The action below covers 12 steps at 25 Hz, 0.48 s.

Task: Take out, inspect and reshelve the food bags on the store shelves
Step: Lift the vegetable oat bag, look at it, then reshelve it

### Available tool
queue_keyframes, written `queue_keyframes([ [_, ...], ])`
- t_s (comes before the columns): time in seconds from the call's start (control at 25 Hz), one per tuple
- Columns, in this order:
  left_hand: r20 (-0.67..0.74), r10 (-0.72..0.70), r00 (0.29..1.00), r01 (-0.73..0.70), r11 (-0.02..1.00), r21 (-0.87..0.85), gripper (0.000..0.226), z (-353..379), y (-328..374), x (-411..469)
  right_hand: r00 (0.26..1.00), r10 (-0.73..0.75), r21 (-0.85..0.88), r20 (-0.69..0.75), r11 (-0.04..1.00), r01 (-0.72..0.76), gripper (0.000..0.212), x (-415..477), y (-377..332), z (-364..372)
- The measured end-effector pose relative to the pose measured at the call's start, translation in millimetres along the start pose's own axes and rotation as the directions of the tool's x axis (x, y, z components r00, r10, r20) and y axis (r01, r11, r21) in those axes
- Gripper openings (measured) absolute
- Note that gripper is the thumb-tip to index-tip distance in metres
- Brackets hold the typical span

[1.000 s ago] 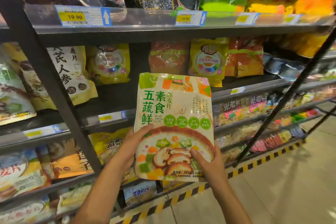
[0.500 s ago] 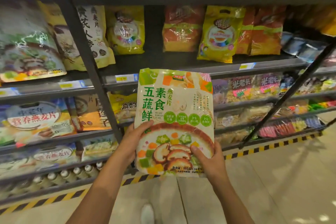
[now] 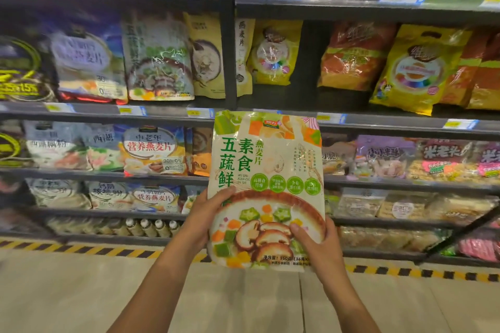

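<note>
I hold a cream and green oatmeal bag (image 3: 266, 170) upright in front of the shelves, its front with a bowl of mushrooms and vegetables facing me. My left hand (image 3: 207, 217) grips its lower left edge, thumb on the front. My right hand (image 3: 318, 247) grips its lower right corner, thumb across the printed mushrooms. A bag with the same bowl picture (image 3: 159, 61) stands on the upper shelf to the left, beside a cream bag (image 3: 207, 59).
Dark metal shelves (image 3: 173, 111) with price tags carry many food bags. A black upright post (image 3: 228, 35) divides two bays. Yellow bags (image 3: 416, 67) and orange bags (image 3: 354, 57) stand at right. Small bottles (image 3: 151, 226) line the bottom shelf. Striped hazard tape (image 3: 81, 250) edges the tiled floor.
The view has swung left and back, so the left bay with the matching bag has come into view. The bag stays upright in both hands with the same grip.
</note>
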<state>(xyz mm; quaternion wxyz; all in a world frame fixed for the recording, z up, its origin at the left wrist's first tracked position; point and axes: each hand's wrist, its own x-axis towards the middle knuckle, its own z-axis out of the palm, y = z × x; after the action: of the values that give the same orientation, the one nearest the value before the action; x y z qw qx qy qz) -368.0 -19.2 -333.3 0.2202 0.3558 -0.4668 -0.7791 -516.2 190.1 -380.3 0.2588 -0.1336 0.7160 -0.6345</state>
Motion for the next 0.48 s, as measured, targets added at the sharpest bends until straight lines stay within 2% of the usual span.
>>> queue_keyframes([
  [0.16, -0.067, 0.042, 0.997, -0.043, 0.999, -0.023, 0.041, -53, 18, -4, 0.996, -0.022, -0.040, 0.082, 0.999, 0.026, 0.088, -2, -8, 56],
  [0.32, -0.122, 0.045, 0.992, -0.051, 0.997, -0.051, 0.037, -110, 40, -2, 0.991, -0.036, -0.054, 0.125, 0.998, 0.043, 0.083, -2, -15, 116],
  [0.44, -0.143, 0.069, 0.987, -0.081, 0.994, -0.075, 0.030, -160, 64, 6, 0.990, -0.050, -0.078, 0.129, 0.995, 0.060, 0.102, -3, -25, 173],
  [0.48, -0.143, 0.077, 0.987, -0.089, 0.993, -0.081, 0.028, -178, 73, 10, 0.988, -0.053, -0.065, 0.143, 0.996, 0.063, 0.101, -3, -27, 193],
])
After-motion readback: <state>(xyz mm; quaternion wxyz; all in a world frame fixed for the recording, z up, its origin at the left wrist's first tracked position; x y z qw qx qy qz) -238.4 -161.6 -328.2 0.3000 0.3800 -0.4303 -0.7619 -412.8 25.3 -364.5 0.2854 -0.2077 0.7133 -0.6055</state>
